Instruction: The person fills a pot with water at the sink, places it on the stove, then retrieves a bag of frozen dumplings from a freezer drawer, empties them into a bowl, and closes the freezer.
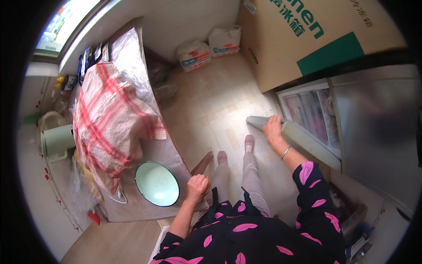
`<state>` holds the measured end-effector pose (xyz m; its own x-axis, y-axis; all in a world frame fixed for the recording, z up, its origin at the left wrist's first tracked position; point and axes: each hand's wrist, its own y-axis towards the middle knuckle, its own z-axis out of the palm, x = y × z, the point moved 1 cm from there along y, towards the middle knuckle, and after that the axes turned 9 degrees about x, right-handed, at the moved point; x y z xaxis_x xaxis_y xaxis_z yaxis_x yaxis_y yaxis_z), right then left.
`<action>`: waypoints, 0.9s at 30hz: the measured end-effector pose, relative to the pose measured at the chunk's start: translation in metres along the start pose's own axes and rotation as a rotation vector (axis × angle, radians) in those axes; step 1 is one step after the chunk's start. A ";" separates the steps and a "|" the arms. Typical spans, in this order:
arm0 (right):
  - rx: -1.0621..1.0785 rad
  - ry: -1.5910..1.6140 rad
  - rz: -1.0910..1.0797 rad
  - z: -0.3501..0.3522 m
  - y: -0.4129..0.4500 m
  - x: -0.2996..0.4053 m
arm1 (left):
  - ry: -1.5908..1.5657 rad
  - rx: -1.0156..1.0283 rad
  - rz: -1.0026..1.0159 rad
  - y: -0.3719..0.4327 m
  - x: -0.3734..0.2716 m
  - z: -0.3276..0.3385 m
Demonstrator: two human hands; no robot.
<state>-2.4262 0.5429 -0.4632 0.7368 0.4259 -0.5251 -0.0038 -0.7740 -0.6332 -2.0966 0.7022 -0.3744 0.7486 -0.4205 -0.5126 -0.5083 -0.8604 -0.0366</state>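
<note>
My right hand point(274, 130) holds the top edge of a refrigerator's lower door point(308, 143), which stands ajar. Behind the door, the compartment shows transparent-fronted drawers point(308, 110) with packed contents. My left hand point(197, 186) is curled at the table's near right corner, close to a pale green enamel basin point(157, 184) with a dark blue rim; whether it grips the table edge is hidden. The basin looks empty apart from small specks. A red-and-white checked cloth point(112, 115) covers something bulky on the table point(161, 148).
A large cardboard box point(316, 36) stands beyond the refrigerator point(376, 132). Two white plastic packages point(194, 56) sit on the floor by the far wall. A green pitcher point(57, 140) and clear plastic bags point(79, 188) lie left of the cloth. A table leg point(202, 163) slants near my feet.
</note>
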 end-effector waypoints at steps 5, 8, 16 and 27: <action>0.173 0.212 -0.173 -0.003 -0.095 0.077 | -0.040 -0.022 0.041 -0.003 0.001 0.004; 0.082 0.316 -0.169 0.004 -0.150 0.115 | -0.006 0.011 -0.025 -0.004 0.000 0.003; 0.259 1.001 -0.123 0.062 -0.246 0.136 | 0.014 -0.001 0.019 0.002 -0.003 0.003; 0.786 1.166 -0.037 0.251 -0.272 0.100 | 0.070 0.043 0.032 0.012 -0.009 0.007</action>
<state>-2.5212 0.9137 -0.4866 0.8726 -0.4880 0.0206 -0.0581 -0.1455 -0.9877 -2.1122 0.6975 -0.3759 0.7592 -0.4678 -0.4525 -0.5489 -0.8338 -0.0591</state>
